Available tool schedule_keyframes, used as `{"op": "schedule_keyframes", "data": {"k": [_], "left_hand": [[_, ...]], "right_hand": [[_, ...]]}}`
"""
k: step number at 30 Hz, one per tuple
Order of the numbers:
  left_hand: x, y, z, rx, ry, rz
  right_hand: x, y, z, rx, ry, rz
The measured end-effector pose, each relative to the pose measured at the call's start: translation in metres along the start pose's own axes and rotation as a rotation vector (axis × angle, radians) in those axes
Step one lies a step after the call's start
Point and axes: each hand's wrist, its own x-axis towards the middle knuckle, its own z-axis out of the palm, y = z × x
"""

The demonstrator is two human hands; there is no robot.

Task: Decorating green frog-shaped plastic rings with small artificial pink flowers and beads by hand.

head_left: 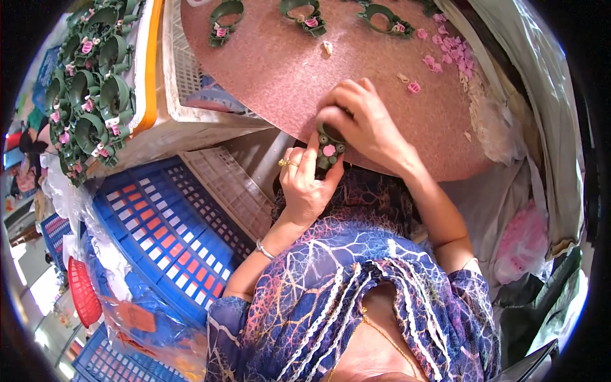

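Speckled pink surface [273,76] is spreading before me. My left hand [305,184] is gripping a flowered green piece [331,141] at its near edge, probably steadying it; my right hand [364,114] is curling over the top, its grip hidden, so I cannot tell. Beyond, pink flowers [458,54] are lying loose within reach, similar pieces [216,24] are standing apart, and a blue basket [162,235] is leaning left.

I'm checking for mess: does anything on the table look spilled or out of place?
Nothing looks clearly spilled. One cream piece does look stray: it lies alone near the green holders, away from the pale heap toward the right edge of the table. The pink flowers are loosely scattered, perhaps just laid out for work.
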Motion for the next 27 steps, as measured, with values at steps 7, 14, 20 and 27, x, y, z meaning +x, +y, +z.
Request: {"op": "schedule_keyframes", "data": {"k": [7,14,20,27], "left_hand": [[0.005,-0.002,0.004,0.107,-0.047,0.038],[0.012,0.003,-0.004,-0.042,-0.126,-0.053],[0.021,0.005,-0.003,0.029,-0.103,-0.046],[0.021,0.002,-0.007,0.055,-0.157,-0.009]], "right_hand": [[0.041,-0.048,-0.015,-0.512,0.523,-0.298],[0.028,-0.016,0.028,-0.61,0.21,-0.265],[0.036,-0.005,-0.014,0.306,0.418,0.083],[0.032,-0.026,0.009,-0.511,0.163,-0.189]]}}
